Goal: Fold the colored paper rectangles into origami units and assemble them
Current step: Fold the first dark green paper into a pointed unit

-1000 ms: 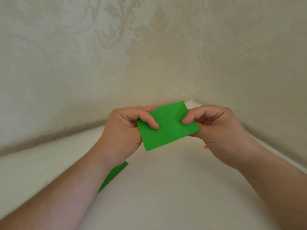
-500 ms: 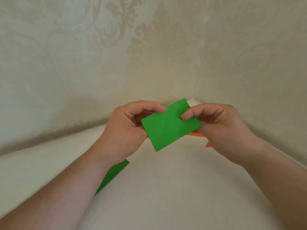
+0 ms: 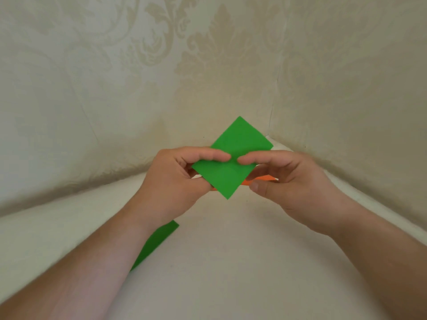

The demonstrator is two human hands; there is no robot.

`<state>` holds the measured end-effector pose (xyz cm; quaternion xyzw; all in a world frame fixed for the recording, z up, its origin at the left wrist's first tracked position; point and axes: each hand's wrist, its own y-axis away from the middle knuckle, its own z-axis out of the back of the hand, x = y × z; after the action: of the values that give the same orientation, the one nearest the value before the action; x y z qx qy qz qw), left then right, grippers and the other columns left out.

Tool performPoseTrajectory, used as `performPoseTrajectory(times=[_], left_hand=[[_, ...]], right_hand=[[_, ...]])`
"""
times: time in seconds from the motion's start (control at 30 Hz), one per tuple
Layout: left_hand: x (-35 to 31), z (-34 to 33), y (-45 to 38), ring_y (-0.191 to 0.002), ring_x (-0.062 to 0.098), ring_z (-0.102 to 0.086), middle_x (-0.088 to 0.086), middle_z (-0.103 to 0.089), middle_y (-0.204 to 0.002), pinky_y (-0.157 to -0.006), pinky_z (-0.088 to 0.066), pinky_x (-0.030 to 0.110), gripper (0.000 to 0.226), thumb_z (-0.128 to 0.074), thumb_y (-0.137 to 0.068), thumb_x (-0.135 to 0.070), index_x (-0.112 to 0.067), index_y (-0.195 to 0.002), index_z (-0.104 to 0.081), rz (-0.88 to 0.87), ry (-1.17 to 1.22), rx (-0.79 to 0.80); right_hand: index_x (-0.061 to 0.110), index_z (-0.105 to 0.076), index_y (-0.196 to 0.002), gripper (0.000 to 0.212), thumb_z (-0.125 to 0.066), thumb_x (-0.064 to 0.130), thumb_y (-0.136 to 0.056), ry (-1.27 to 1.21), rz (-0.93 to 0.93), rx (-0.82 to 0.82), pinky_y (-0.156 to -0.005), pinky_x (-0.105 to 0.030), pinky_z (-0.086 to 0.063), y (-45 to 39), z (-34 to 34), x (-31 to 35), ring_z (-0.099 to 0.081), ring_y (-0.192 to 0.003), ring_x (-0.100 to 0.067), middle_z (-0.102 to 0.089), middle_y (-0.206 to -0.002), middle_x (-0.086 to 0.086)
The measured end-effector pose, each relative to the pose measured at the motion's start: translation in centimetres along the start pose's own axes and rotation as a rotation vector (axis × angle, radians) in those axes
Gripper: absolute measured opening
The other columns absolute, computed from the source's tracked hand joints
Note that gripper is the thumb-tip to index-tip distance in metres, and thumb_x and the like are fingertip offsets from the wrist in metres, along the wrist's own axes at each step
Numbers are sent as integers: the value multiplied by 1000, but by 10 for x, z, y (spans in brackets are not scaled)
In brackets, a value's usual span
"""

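Hands first: my left hand (image 3: 175, 179) and right hand (image 3: 286, 181) both pinch the flat green paper rectangle (image 3: 232, 158), which I hold up in the air above the pale tabletop (image 3: 231, 262), turned so one corner points up and another down. The left hand's fingers (image 3: 215, 156) curl over the sheet's front from one side, the right hand's fingers (image 3: 251, 160) from the other, their tips nearly meeting across the middle; the thumbs sit lower, the left one mostly behind the paper. I judge this grip lets me line up a crease across the centre before pressing it.

Just behind the green rectangle's lower corner, a flat orange paper piece (image 3: 263, 179) lies on the tabletop, partly hidden. Below and to the left of the green rectangle, well apart, a second green paper strip (image 3: 154, 243) lies flat, half covered by my left forearm.
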<state>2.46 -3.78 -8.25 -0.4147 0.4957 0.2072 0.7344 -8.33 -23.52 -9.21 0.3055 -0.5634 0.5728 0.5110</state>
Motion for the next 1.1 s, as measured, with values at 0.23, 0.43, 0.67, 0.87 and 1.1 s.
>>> performPoseTrajectory(times=[0.23, 0.43, 0.67, 0.87, 1.1], left_hand=[[6, -2, 2, -110, 28, -73, 11, -77, -116, -92, -59, 38, 61, -54, -73, 19, -21, -111, -79, 83, 235, 206], [0, -4, -2, -101, 30, -73, 19, -75, -114, -91, -62, 46, 20, -63, -95, -14, -14, -105, -80, 277, 464, 141], [-3, -9, -1, -65, 16, -71, 11, -77, -85, -62, -60, 25, 34, -68, -87, -1, -13, -119, -69, 329, 360, 0], [-4, -12, 0, -74, 20, -75, 16, -79, -91, -64, -60, 26, 21, -71, -81, 0, -3, -102, -73, 351, 376, -70], [-8, -15, 1, -64, 18, -71, 14, -74, -78, -60, -60, 26, 16, -66, -88, 7, -8, -84, -72, 389, 425, -125]], right_hand=[[24, -82, -89, 22, -83, 19, -68, -123, 74, -92, -93, -46, -60, 0, -6, 7, -76, -100, -29, -79, -101, -10], [23, -82, -89, 28, -87, 19, -62, -88, 89, -96, -91, -54, -60, 0, -3, 7, -76, -95, -36, -78, -100, -15], [31, -81, -83, 27, -88, 51, -67, -57, 148, -134, -78, -71, -55, 0, -3, 7, -70, -83, -49, -74, -88, -16], [22, -78, -82, 46, -90, 62, -61, -13, 67, -163, -68, -66, -53, -2, -2, 4, -64, -66, -44, -70, -79, -26], [17, -71, -73, 16, -80, 29, -70, -1, 33, -219, -51, -17, -48, -1, -2, 10, -64, -58, -14, -71, -66, -7]])
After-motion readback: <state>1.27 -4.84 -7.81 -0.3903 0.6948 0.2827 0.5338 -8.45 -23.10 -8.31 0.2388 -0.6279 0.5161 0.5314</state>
